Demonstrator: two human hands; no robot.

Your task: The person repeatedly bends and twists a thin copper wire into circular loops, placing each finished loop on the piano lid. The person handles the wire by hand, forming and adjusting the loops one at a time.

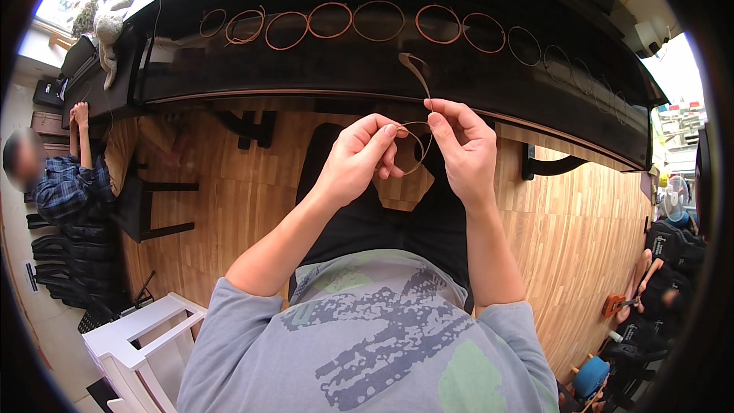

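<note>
Above my lap, close to the front edge of a black piano (pixel 252 80), both hands hold a thin, brass-coloured coiled string (pixel 421 164). My left hand (pixel 355 154) pinches the coil's left side between thumb and fingers. At its upper right, my right hand (pixel 466 149) closes thumb and forefinger on the string. A narrow looped band (pixel 414 66) rises from the right fingertips over the piano; whether it is part of the same string I cannot tell. Several copper-coloured coiled strings (pixel 330 21) lie in a row on the piano, with thinner silvery coils (pixel 524 47) at the right.
At the left a person in a checked shirt (pixel 65 183) sits by a black bench (pixel 157 206). A white wooden stool (pixel 145 336) stands at the lower left. Black instrument cases (pixel 673 252) and a small orange ukulele (pixel 614 305) are along the right wall.
</note>
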